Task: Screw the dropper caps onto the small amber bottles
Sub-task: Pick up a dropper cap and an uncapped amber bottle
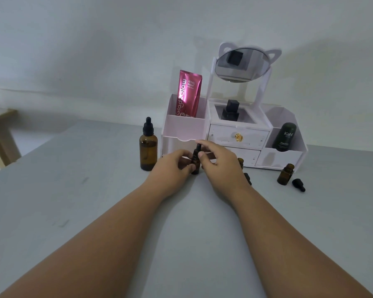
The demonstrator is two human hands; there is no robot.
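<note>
1. Two bare forearms reach across a smooth grey desk (95,211) toward a white plastic organiser (280,157) that stands against a pale wall.
2. The left hand (170,166) curls its fingers round the body of a small amber bottle (195,166), which stands upright on the desk just in front of the organiser. The right hand (220,162) pinches the black dropper cap (197,148) on top of it between thumb and fingers.
3. The right wrist partly hides a second small bottle (240,161) and a black cap (248,178) lying beside it.
4. To the right, a third small bottle (285,174) stands open, with a loose cap (298,184) on its side just beside it.
5. That makes three small amber glass bottles and three small caps. One tall amber bottle (148,150), round-shouldered and already capped, stands left of the hands.
6. The organiser carries a round mirror (243,64) with cat ears, a glossy pink tube (188,93), a square black bottle (230,110) and a dark green roll-on (285,136). One drawer has a gold knob (238,137).
</note>
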